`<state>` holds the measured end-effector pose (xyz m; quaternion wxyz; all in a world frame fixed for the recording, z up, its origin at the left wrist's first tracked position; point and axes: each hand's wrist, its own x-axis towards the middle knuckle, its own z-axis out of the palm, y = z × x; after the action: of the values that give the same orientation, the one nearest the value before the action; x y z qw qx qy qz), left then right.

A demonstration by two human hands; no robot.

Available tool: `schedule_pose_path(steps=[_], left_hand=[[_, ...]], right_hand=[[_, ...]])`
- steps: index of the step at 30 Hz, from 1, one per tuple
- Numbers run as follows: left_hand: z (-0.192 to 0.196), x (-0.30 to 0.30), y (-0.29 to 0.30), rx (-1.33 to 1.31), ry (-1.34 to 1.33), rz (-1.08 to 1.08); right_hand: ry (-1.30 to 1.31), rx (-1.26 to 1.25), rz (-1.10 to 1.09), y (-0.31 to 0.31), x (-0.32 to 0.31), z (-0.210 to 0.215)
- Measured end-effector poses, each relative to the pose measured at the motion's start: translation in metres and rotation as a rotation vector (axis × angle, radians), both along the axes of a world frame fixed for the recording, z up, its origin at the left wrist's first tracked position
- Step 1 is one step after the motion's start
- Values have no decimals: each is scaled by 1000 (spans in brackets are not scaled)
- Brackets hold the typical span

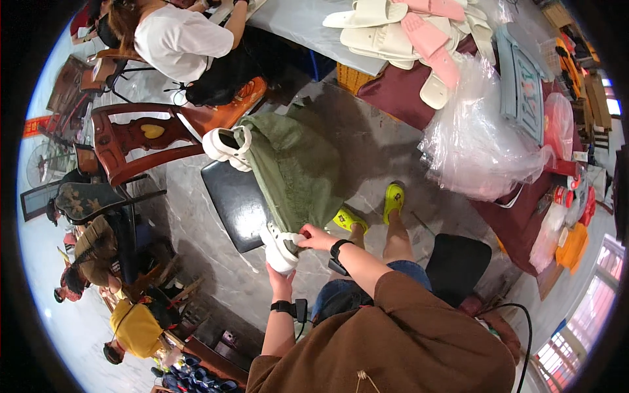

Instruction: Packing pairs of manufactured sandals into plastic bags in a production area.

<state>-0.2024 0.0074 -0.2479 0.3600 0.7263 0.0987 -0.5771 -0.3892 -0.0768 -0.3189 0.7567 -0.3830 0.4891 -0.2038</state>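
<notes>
A white clog (280, 254) is between my two hands at the near end of a green sack (298, 167). My left hand (280, 280) grips it from the near side, fingers partly hidden behind it. At its right side, my right hand (317, 238) pinches the clog's edge, close to the sack; the fingertips are partly hidden. Another white clog (227, 147) sits at the sack's far left end, opening facing up, apart from my hands. Left of the sack is the black seat (232, 203) of a stool, partly covered by it.
A carved wooden chair (147, 141) stands at the left, with a person in a white shirt (183, 40) beyond it. White and pink slides (393, 36) are piled on the far table. Clear plastic bags (475, 141) lie at the right, above another black seat (458, 268).
</notes>
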Motion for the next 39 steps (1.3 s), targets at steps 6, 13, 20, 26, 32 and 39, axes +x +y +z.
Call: schedule_pose_path(steps=[6, 13, 20, 26, 32, 39], left_hand=[[-21, 36, 18, 167, -68, -58], [-3, 54, 14, 35, -281, -244], [41, -5, -17, -337, -857, -405], [79, -156, -101, -564, -788, -885], [61, -307, -157, -799, -410, -1191], [58, -427, -170, -1090, -220, -1666]], right_hand=[[452, -346, -37, -9, -27, 1], [373, -66, -181, -19, -154, -7], [255, 251, -698, 22, -358, 23], [545, 156, -897, 152, -535, 83], [1198, 56, -1432, 374, -578, 121], [1957, 1408, -1265, 559, -415, 246]])
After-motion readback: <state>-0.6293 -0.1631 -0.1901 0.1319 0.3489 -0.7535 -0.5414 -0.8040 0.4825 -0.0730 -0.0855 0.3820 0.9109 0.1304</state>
